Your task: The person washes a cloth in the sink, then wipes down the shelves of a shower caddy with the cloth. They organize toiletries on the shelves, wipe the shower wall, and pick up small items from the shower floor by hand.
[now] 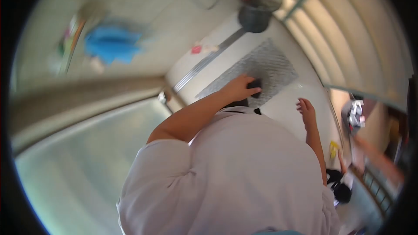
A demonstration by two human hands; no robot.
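Note:
My left hand [239, 88] is closed around a small black object [255, 87]; blur hides its exact kind. It hangs in front of my waist, above a grey textured mat [276, 66] on the white floor. My right hand [306, 109] is held out to the right of my body, its fingers slightly bent and apart, with nothing visible in it. Between the two hands the pale floor and the mat's lower corner show. My white shirt [257, 161] fills the lower middle of the view.
Ahead are a metal floor drain [209, 58], a dark bucket [256, 17] and a small red item [196, 49]. A blue cloth [114, 44] hangs at the wall on the left. A glass panel [96, 148] stands left, a ribbed curtain-like panel [344, 30] right.

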